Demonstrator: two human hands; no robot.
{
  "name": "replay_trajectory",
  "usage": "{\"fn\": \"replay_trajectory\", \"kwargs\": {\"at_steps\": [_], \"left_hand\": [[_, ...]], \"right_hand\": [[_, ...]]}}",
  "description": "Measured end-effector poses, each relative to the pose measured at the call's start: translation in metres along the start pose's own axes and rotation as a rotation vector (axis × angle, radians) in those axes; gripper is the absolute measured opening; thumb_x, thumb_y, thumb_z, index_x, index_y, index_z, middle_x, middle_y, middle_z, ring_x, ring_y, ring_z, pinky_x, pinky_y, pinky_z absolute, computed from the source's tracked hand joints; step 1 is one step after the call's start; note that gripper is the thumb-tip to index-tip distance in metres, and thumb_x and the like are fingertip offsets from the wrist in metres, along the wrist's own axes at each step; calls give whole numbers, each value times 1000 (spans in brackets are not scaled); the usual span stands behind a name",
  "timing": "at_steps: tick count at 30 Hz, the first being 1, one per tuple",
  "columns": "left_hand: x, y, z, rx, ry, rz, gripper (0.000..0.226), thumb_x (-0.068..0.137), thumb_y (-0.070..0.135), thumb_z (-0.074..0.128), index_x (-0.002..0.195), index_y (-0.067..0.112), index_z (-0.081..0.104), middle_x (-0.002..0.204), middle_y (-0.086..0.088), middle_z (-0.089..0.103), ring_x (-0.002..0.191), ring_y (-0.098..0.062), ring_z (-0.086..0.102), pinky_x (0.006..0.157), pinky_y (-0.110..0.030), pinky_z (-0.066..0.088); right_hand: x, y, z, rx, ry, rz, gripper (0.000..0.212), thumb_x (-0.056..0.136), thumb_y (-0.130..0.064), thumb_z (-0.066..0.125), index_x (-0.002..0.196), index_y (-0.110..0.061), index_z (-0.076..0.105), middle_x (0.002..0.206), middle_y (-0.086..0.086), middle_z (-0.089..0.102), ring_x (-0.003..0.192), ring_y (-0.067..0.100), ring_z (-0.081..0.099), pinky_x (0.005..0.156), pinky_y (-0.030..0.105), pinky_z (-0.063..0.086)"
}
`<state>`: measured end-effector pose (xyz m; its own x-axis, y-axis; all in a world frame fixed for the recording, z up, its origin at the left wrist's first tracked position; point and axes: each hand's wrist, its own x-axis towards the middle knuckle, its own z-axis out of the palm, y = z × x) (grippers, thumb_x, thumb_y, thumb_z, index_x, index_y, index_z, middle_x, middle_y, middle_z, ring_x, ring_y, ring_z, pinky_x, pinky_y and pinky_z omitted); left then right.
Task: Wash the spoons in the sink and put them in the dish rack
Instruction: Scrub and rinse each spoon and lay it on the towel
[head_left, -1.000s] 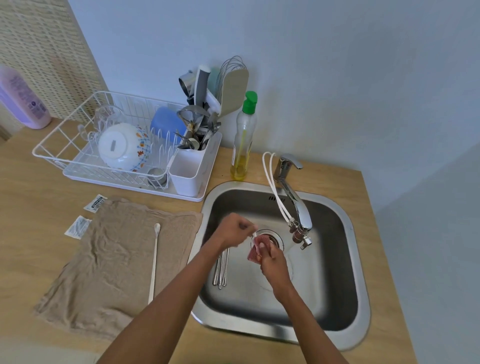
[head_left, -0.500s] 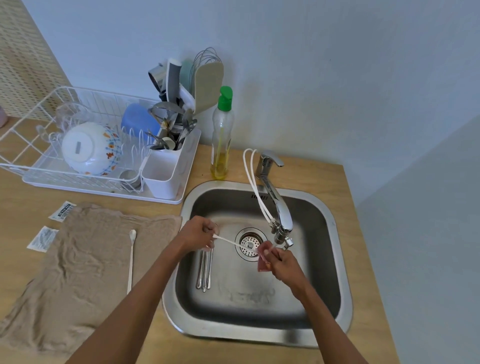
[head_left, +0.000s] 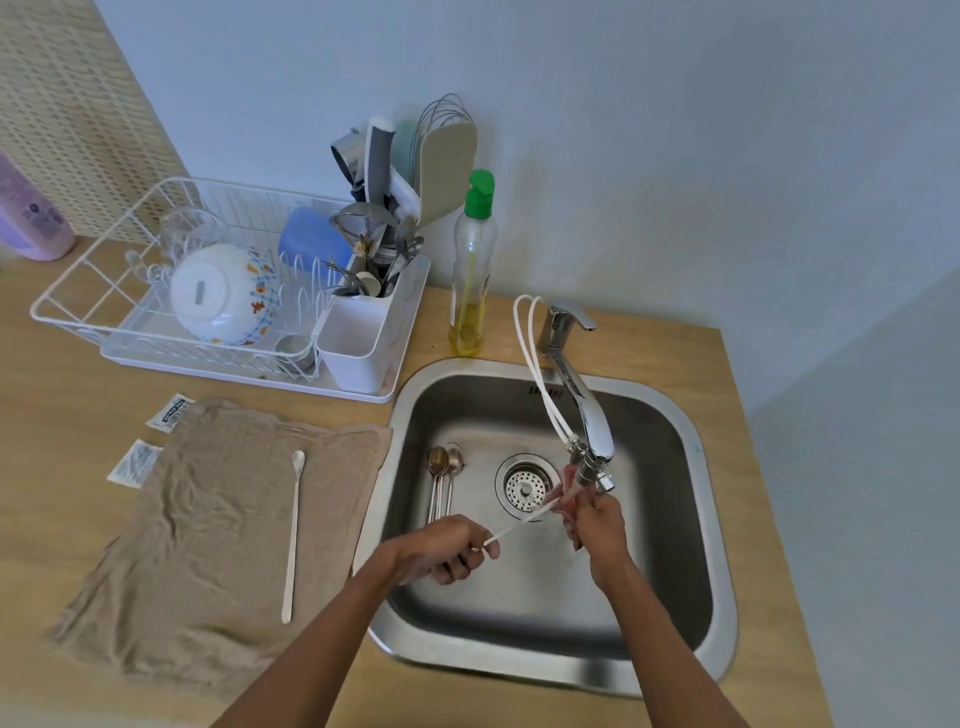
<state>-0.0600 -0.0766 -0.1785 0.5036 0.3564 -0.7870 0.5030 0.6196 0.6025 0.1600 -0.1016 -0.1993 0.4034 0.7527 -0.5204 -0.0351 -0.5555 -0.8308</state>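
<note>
1. We see both hands over the sink (head_left: 691, 467); the left hand (head_left: 447, 548) is closed, pinching the handle end of a white spoon (head_left: 519, 527) between thumb and fingers; the spoon slants up to the right toward the other hand.
2. The right hand (head_left: 597, 525) is closed around a pink sponge (head_left: 569, 480) just under the tap (head_left: 587, 415); the sponge wraps the far end of the spoon, so we cannot tell how the bowl lies.
3. Metal spoons (head_left: 441, 478) lie together on the sink floor, left of the drain (head_left: 524, 486), bowls pointing away from us; their exact count is unclear.
4. Another white spoon (head_left: 293, 535) lies on the towel (head_left: 208, 545) left of the sink, apart from both hands.
5. The rack (head_left: 104, 291) stands beyond the towel; it holds an upturned bowl (head_left: 218, 293), and its caddy (head_left: 356, 348) is crowded with utensils; a soap bottle (head_left: 472, 270) stands between rack and tap.
</note>
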Motion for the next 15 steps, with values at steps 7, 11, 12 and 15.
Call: {"fn": "replay_trajectory", "kwargs": {"at_steps": [7,11,12,15], "left_hand": [[35,16,36,-101,125,86,30,99,11,31,105,13,60,60,6,37,47,-6,27,42,-19,20],[57,42,65,-143,191,108,27,96,10,34,93,13,61,58,3,42,44,-6,32,40,-18,24],[61,47,71,-160,204,113,25,96,12,37,89,13,61,57,3,42,42,-6,32,39,-18,23],[73,60,84,-248,291,108,33,101,29,42,75,14,54,49,5,40,37,-6,29,35,-17,21]], "right_hand": [[7,7,-27,-12,159,70,34,104,-29,47,96,-2,66,59,10,54,44,13,45,37,22,34],[-1,16,-44,23,170,113,29,104,-27,46,96,-4,63,66,14,59,52,17,52,47,25,43],[-3,18,-46,22,171,122,28,103,-28,47,95,-6,63,68,14,60,55,18,54,49,26,45],[-5,26,-52,6,190,144,27,103,-30,47,88,-11,61,71,14,63,59,19,57,55,28,47]]}}
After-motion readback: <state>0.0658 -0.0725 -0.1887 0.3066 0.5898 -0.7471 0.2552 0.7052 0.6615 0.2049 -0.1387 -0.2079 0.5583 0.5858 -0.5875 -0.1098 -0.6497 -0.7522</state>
